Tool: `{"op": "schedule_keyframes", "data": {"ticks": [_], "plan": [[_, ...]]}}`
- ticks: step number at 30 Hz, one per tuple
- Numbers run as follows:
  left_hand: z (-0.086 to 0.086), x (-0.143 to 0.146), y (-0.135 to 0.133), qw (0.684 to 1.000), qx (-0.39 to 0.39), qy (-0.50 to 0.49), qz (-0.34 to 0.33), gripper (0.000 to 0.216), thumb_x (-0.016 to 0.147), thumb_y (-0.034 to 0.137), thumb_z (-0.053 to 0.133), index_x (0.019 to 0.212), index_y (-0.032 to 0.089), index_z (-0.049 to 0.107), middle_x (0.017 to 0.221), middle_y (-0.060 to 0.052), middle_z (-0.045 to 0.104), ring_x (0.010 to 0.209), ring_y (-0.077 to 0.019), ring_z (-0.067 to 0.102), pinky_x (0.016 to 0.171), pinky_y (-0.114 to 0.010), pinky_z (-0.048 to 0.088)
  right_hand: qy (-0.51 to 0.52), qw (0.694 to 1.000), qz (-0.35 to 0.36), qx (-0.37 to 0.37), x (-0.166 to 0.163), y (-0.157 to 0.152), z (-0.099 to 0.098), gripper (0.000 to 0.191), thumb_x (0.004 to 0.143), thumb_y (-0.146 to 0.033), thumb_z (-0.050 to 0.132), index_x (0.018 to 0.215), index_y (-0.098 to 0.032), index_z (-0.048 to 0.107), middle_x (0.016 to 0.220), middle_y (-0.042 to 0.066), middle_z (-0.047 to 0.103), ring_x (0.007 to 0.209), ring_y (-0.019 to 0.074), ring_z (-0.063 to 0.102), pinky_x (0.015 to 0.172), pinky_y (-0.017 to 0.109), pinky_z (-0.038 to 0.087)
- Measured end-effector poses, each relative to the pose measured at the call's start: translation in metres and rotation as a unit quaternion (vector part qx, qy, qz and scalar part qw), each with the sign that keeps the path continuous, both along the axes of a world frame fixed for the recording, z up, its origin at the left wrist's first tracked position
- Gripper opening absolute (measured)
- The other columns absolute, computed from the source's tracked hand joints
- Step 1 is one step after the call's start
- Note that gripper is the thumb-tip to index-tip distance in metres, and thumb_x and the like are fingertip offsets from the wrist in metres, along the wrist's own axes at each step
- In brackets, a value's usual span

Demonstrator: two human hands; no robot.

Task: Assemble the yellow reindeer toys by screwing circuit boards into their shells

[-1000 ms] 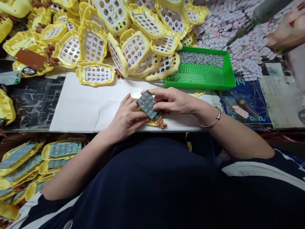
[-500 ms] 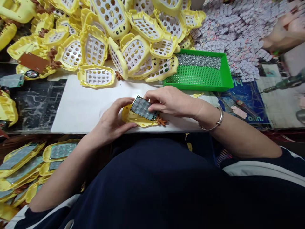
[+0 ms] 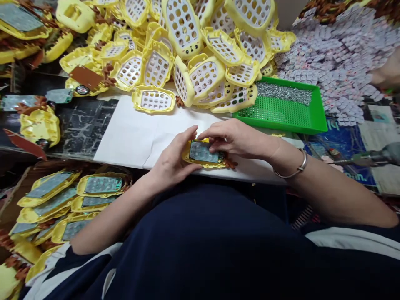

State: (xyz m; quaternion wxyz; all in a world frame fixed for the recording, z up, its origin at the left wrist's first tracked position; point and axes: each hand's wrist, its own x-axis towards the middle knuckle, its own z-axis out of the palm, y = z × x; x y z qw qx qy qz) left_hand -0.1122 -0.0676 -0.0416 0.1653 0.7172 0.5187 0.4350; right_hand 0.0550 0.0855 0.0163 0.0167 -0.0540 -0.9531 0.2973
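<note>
A yellow plastic shell half [image 3: 204, 166] lies on the white sheet in front of me. Inside it rests a dark circuit board [image 3: 201, 152] covered by a grey keypad layer, lying roughly flat. My left hand [image 3: 175, 158] wraps the shell's left end, thumb along the near edge and fingers at the far edge. The bent fingers of my right hand [image 3: 229, 137] touch the board's right part and the shell's far side. A brown antler-like piece [image 3: 231, 163] sticks out at the shell's right end.
Behind the hands is a heap of yellow covers [image 3: 206, 75] with white perforated panels. A green tray [image 3: 281, 118] holds screws. White keypad pieces [image 3: 337, 58] are piled back right. A power screwdriver [image 3: 368, 158] juts in from the right. Board-filled shells [image 3: 103, 184] lie lower left.
The board, tilted and pinched above the shell before, now sits down inside it. My right hand has loosened its pinch. The whole view has shifted, with things appearing farther right.
</note>
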Motion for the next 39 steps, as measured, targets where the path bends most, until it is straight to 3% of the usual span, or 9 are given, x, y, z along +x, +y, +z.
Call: {"op": "schedule_keyframes", "data": {"ticks": [3, 6, 10, 15, 21, 36, 39], "plan": [[-0.004, 0.01, -0.002, 1.0, 0.003, -0.008, 0.014, 0.085, 0.082, 0.031, 0.069, 0.151, 0.025, 0.019, 0.133, -0.015, 0.052, 0.12, -0.0258, 0.056, 0.1, -0.04, 0.049, -0.017, 1.0, -0.005, 0.014, 0.003, -0.001, 0.0, 0.021, 0.087, -0.015, 0.06, 0.107, -0.015, 0.068, 0.088, 0.004, 0.066, 0.076, 0.0112, 0.057, 0.069, 0.023, 0.041], [-0.005, 0.017, -0.004, 1.0, 0.005, -0.008, 0.022, 0.086, 0.083, 0.033, 0.068, 0.151, 0.024, 0.016, 0.132, -0.015, 0.052, 0.116, -0.0255, 0.057, 0.097, -0.041, 0.051, -0.047, 0.996, 0.006, 0.076, 0.006, -0.003, 0.001, 0.02, 0.09, -0.018, 0.056, 0.103, -0.016, 0.071, 0.085, 0.005, 0.064, 0.075, 0.0123, 0.055, 0.066, 0.024, 0.04], [-0.004, 0.021, -0.005, 0.999, 0.003, 0.001, 0.034, 0.087, 0.084, 0.035, 0.068, 0.152, 0.022, 0.015, 0.132, -0.016, 0.051, 0.116, -0.026, 0.056, 0.096, -0.042, 0.052, -0.075, 0.987, 0.028, 0.142, 0.013, -0.008, 0.005, 0.03, 0.096, -0.027, 0.046, 0.111, -0.017, 0.069, 0.086, 0.008, 0.062, 0.073, 0.0154, 0.053, 0.065, 0.027, 0.038], [-0.005, 0.023, -0.005, 0.999, 0.011, 0.006, 0.044, 0.086, 0.085, 0.039, 0.066, 0.151, 0.023, 0.014, 0.136, -0.016, 0.049, 0.116, -0.0245, 0.056, 0.096, -0.04, 0.052, -0.034, 0.987, 0.039, 0.152, 0.025, -0.016, 0.001, 0.044, 0.095, -0.045, 0.044, 0.121, -0.015, 0.063, 0.098, 0.013, 0.062, 0.086, 0.0213, 0.054, 0.075, 0.034, 0.044], [-0.005, 0.024, -0.006, 0.999, 0.004, 0.013, 0.053, 0.082, 0.087, 0.042, 0.063, 0.15, 0.023, 0.015, 0.135, -0.015, 0.051, 0.114, -0.0235, 0.057, 0.097, -0.039, 0.052, 0.029, 0.984, 0.029, 0.172, 0.031, -0.018, -0.011, 0.044, 0.096, -0.044, 0.041, 0.117, -0.013, 0.064, 0.097, 0.014, 0.063, 0.087, 0.0221, 0.053, 0.078, 0.036, 0.046], [-0.004, 0.023, -0.007, 0.998, -0.011, 0.021, 0.056, 0.081, 0.087, 0.039, 0.063, 0.15, 0.024, 0.014, 0.133, -0.013, 0.05, 0.114, -0.0232, 0.056, 0.097, -0.038, 0.051, 0.014, 0.988, 0.009, 0.155, 0.029, -0.021, -0.01, 0.04, 0.092, -0.042, 0.051, 0.115, -0.014, 0.065, 0.096, 0.013, 0.062, 0.085, 0.0219, 0.051, 0.076, 0.034, 0.043], [0.001, 0.023, -0.007, 0.996, 0.024, 0.064, 0.049, 0.077, 0.085, 0.035, 0.066, 0.147, 0.019, 0.024, 0.134, -0.018, 0.047, 0.121, -0.0279, 0.051, 0.098, -0.042, 0.049, -0.007, 0.987, -0.002, 0.16, 0.027, -0.023, -0.006, 0.036, 0.091, -0.039, 0.054, 0.113, -0.013, 0.065, 0.094, 0.012, 0.062, 0.083, 0.0215, 0.051, 0.075, 0.034, 0.043]]}}
